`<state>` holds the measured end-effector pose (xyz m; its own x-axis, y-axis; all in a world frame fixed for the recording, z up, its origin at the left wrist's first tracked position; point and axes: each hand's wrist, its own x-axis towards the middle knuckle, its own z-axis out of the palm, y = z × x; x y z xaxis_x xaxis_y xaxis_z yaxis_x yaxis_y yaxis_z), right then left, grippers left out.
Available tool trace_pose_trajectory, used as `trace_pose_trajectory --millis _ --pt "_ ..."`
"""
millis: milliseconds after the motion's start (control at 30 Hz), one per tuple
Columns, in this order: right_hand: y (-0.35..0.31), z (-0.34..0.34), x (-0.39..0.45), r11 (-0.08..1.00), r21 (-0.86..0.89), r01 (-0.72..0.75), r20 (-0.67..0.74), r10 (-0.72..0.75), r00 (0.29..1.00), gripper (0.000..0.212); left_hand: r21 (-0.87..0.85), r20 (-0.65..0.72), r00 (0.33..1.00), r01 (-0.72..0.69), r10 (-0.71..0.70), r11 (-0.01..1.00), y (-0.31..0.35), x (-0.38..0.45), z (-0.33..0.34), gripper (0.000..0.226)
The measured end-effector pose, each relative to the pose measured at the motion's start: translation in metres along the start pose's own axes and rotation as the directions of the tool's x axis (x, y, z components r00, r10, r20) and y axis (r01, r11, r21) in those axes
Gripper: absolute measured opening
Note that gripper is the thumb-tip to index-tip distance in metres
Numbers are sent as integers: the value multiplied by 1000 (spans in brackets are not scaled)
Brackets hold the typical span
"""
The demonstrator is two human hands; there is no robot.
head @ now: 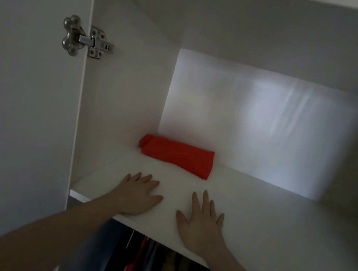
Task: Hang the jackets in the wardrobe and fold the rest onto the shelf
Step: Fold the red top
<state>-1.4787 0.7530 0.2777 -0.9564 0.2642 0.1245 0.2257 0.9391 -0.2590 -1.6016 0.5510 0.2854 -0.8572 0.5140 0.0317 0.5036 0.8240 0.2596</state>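
A folded red garment (176, 158) lies on the white upper shelf (253, 222) of the wardrobe, pushed well back into the left rear corner, close to the side wall and the back panel; that spot reads as a tidy start for a stack, leaving the front and right of the board free for more folded pieces. Both hands are near the shelf's front edge, well short of the garment and not touching it. The left hand (138, 195) is flat with its fingers spread and straight, palm down over the board, holding nothing. The right hand (201, 219) is likewise flat, fingers long and slightly fanned, empty; whether either palm actually presses the shelf or hovers just over it cannot be told. Judging by this, the red piece has been set down and the hands are free for the next item. Below the shelf, dark and reddish clothes (152, 269) hang in the lower compartment, so the hanging part seems at least begun. On the open door (18, 110) at the left sits a metal hinge (83, 37). No brand, label or writing is readable anywhere
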Motion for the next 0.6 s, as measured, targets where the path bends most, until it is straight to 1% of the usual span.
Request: trace_pose_trajectory --millis 100,233,367,467,500,533,567,600 --pt "-7 -2 -29 999 34 -2 12 1 1000 80 -32 -16 1000 -23 22 999 -2 -1 2 73" --pt "-17 4 -64 1000 -15 -8 -76 7 997 75 -50 -39 998 -60 59 997 -8 3 8 71" --pt "-25 3 -71 996 -43 -74 -124 68 990 73 -14 -66 992 -105 103 994 -9 6 13 71" --pt "-29 2 -73 994 -38 -98 -147 92 985 73 -12 -49 988 -146 145 989 -3 -4 14 71" --pt "-31 -1 -76 994 -14 -107 -166 103 981 73 -26 -39 986 -161 160 987 1 -12 16 71" --pt "-33 -4 -78 993 45 -107 -194 114 974 73 -39 -38 983 -179 178 983 4 -22 18 70" --pt "-35 -8 -82 982 159 -98 -230 134 964 71 -46 -48 979 -200 198 979 7 -33 20 69" --pt "-38 -12 -86 946 314 -80 -273 170 947 68 -46 -60 974 -223 220 974 11 -45 22 68"
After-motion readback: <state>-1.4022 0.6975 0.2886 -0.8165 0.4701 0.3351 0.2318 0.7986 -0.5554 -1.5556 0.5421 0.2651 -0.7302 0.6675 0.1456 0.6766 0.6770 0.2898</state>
